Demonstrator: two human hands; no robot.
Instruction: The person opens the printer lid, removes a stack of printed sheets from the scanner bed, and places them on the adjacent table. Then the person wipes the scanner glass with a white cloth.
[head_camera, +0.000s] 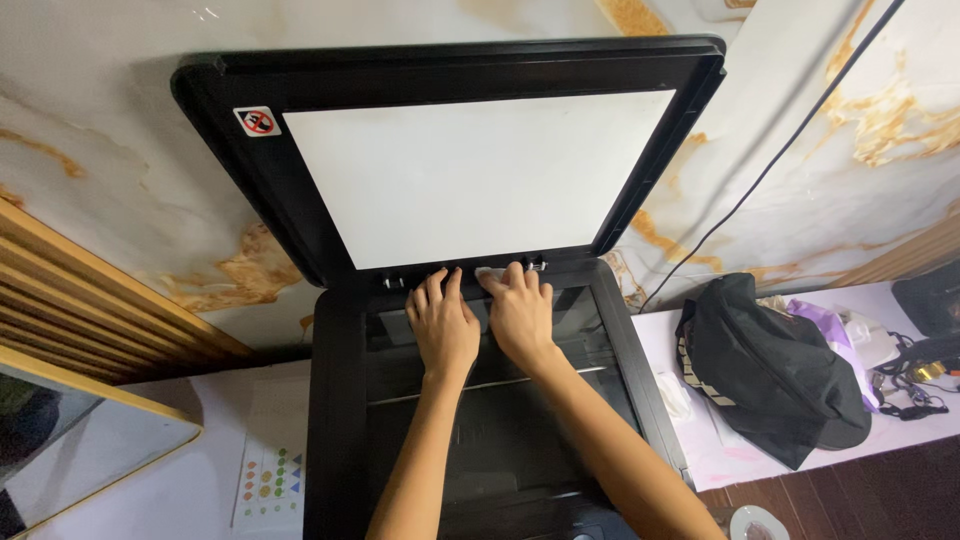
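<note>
Two hands, left (441, 325) and right (520, 312), lay flat, fingers spread, on the scanner glass (500, 400) mid-frame under the raised lid (470, 170); a black bag (770, 370) sat right on the counter (200, 480).

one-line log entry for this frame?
scanner lid: raised | left hand: flat on glass | right hand: flat on glass, fingertips on small white piece | black bag: right of scanner

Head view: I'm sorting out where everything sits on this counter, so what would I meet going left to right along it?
Gold-framed mirror → sheet with coloured shapes → left hand → right hand, both on the open scanner's glass → black bag → purple plastic → black cables.
</note>
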